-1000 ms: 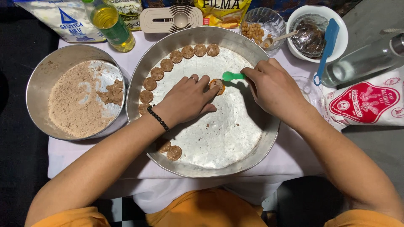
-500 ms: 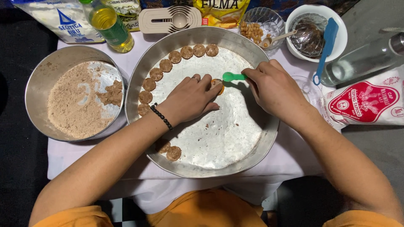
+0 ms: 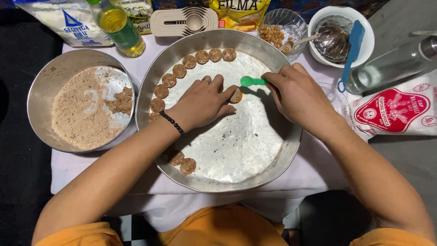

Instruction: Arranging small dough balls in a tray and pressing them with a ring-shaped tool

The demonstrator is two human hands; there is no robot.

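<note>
Nearest the body, two brown dough discs (image 3: 182, 162) lie at the near rim of the large round metal tray (image 3: 236, 182), which rests on a white-clothed counter (image 3: 82, 175). Mid-tray: left hand (image 3: 202, 102), bead bracelet at the wrist, lies palm down, thumb and forefinger pinching a small dough piece (image 3: 236, 95). Right hand (image 3: 298, 98) grips a green spoon (image 3: 252, 81), its bowl just beside that piece. A curved row of discs (image 3: 182, 72) follows the far left rim. Left of the tray, a metal bowl of brown dough (image 3: 79, 109). Farther back: oil bottle (image 3: 119, 26), glass bowl of nuts (image 3: 277, 27), white bowl with blue spatula (image 3: 353, 43).
</note>
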